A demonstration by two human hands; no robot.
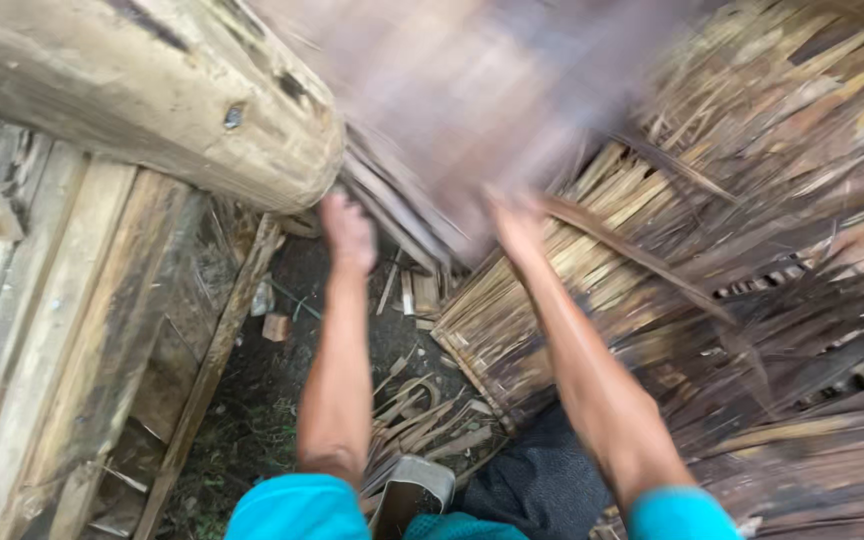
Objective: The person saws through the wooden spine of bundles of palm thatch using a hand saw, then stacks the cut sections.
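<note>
Both my arms reach forward and up in blue short sleeves. My left hand [346, 232] and my right hand [518, 226] grip the lower edge of a large flat woven panel [472, 90], which is motion-blurred and tilted above me. The panel looks brownish and made of split strips. My fingers are wrapped on its rim, though blur hides the exact hold. Under my right arm lies a spread of pale split bamboo strips [592, 260].
A thick round log [152, 95] with a bolt crosses the upper left. Weathered planks [62, 330] slope at the left. Dark soil with wood scraps [282, 330] lies between. Piled dry strips and panels [812, 300] fill the right. My sandal [412, 490] shows at the bottom.
</note>
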